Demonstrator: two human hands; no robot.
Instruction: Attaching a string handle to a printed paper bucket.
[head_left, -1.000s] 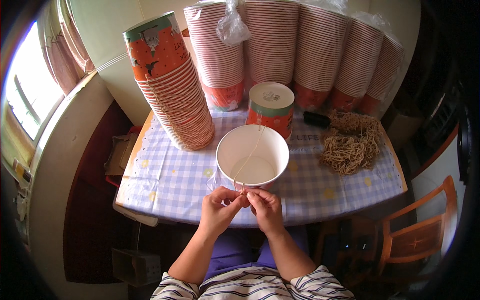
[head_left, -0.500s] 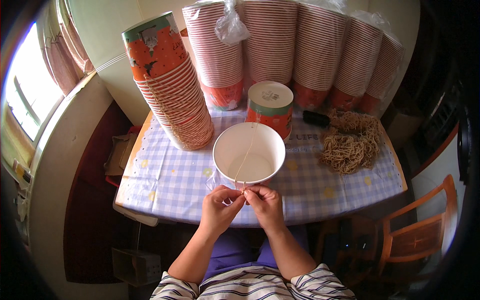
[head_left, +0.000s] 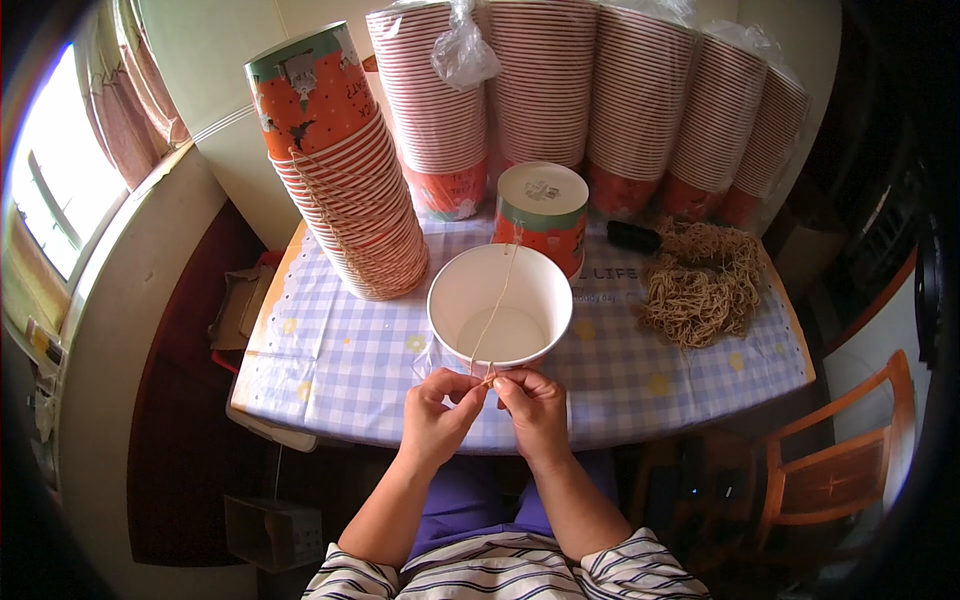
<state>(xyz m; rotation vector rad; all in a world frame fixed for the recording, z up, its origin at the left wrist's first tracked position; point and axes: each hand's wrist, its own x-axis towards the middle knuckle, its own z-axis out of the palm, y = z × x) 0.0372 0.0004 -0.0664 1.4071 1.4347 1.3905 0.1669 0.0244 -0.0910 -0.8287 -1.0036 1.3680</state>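
Note:
A paper bucket (head_left: 455, 300), white inside, stands mouth up at the middle of the table before me. A thin tan string (head_left: 497, 305) runs from its far rim across the opening to the near rim. There my left hand (head_left: 437, 410) pinches the string between thumb and forefinger. Beside it, almost touching, my right hand (head_left: 535, 408) also pinches the string's end. The small part between the fingertips is partly hidden. Just behind, an orange and green paper bucket (head_left: 541, 225) sits upside down.
A tall leaning stack of buckets (head_left: 345, 210) with strings rises at left. Several plastic-wrapped bucket stacks (head_left: 540, 90) line the back. A tan string bundle (head_left: 705, 295) and a black object (head_left: 632, 237) lie at right on the checked tablecloth (head_left: 370, 385). A wooden chair (head_left: 835, 470) stands right.
My fingertips have shifted slightly and parted a little at the near rim, both still pinching the string. The open bucket has moved a touch to the right.

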